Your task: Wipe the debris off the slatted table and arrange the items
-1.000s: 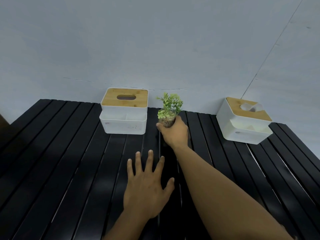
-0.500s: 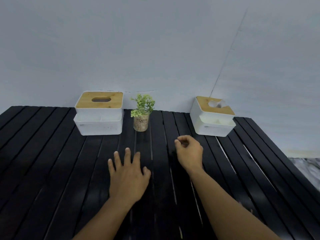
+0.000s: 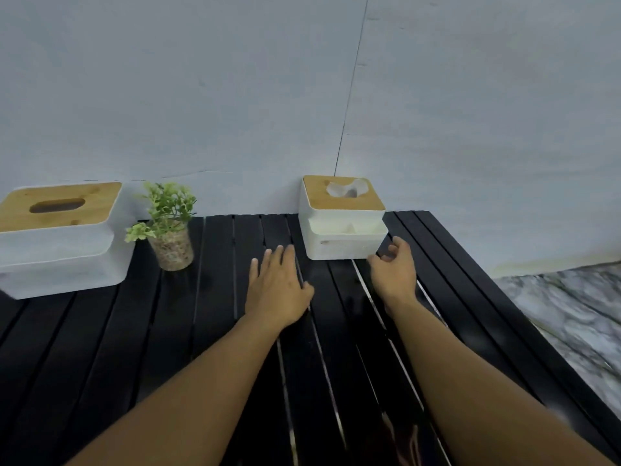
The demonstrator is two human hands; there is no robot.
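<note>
Right hand (image 3: 392,275), fingers loosely curled and holding nothing, at the near right corner of the right box (image 3: 339,245); contact cannot be told. Left hand (image 3: 278,292), fingers straight and together, lies flat on the slatted table (image 3: 100,348) just left of that box. The plant (image 3: 169,227) stands upright farther left, just beside the left box (image 3: 60,260), both by the wall (image 3: 235,95).

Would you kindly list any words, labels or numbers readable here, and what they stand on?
None can be read.
The right white tissue box with wooden lid bears a faint front mark, too blurred to read.
The left white wooden-lidded box, the green plant in its glass pot and the black slatted table show no lettering.
</note>
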